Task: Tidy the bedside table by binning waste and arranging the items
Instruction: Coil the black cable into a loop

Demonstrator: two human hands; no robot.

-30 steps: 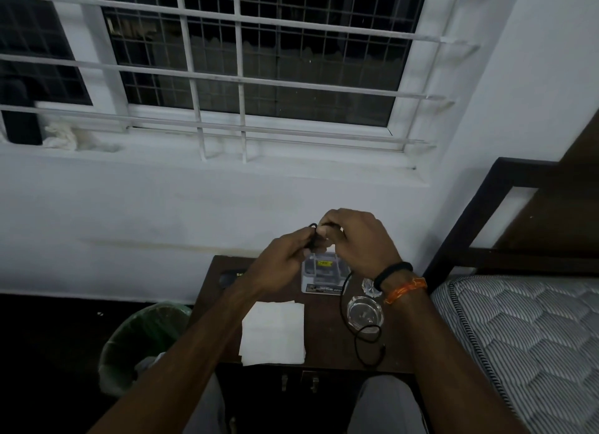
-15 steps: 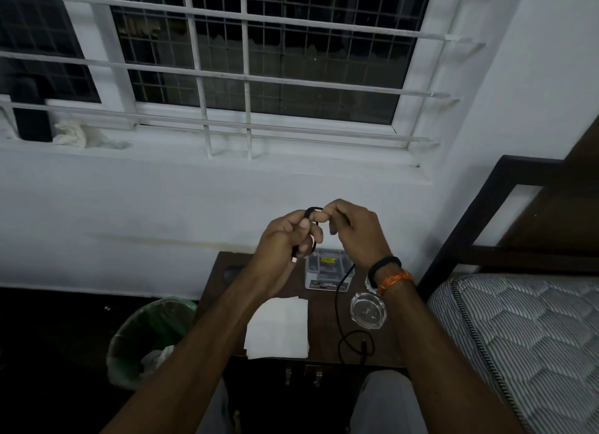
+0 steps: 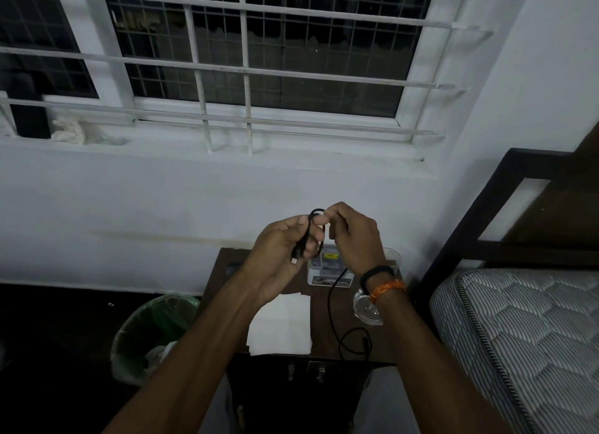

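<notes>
Two hands are in view: the left hand and the right hand, both with fingers on one black cable. Below the fingers, the counter carries one white napkin, one small box and two clear glasses. Lower left of the fingers stands one green-lined bin.

I see my left hand and my right hand close together above the desk, both on the cable, which hangs down from them to the desk. Under the left hand lies the paper. Behind the hands stands the small box. Under the right wrist is the glass dish. Left of the left hand, on the floor, stands the bin. Right of the right hand is the bed.
</notes>
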